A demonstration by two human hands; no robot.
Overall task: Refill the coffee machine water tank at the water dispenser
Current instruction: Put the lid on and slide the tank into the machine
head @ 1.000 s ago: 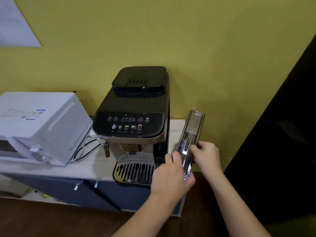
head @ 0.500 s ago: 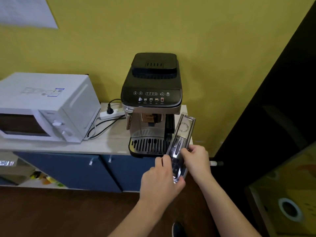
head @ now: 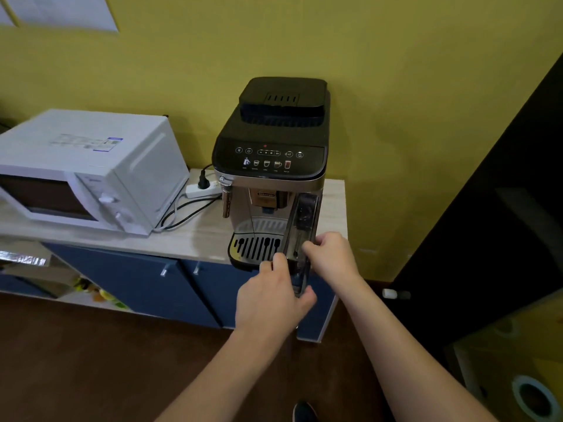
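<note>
Two hands hold the water tank in the head view, one on each side of its near end. The left hand has its fingers curled up over the tank's left edge and its thumb hooked under the bottom corner, so the tank is gripped between them. The right hand closes on the tank's right side, its fingers bent round the near rim and their tips lying on the clear wall.

This tank is a narrow, tall, see-through container with a dark top part. It stands nearly upright, its top leaning a little away from the person, at the right front corner of the coffee machine, partly in front of the drip tray. Whether its far end touches the machine's body cannot be told.

How much water is in the tank is hard to make out through the tinted plastic, and its lower edge is covered by the left hand.

Beside the machine on the wooden counter stand a white microwave and a white power strip with a black plug in it. Blue cabinet doors lie below. At the lower right a dark cabinet is cut off by the frame edge, with a round opening too blurred to identify.
</note>
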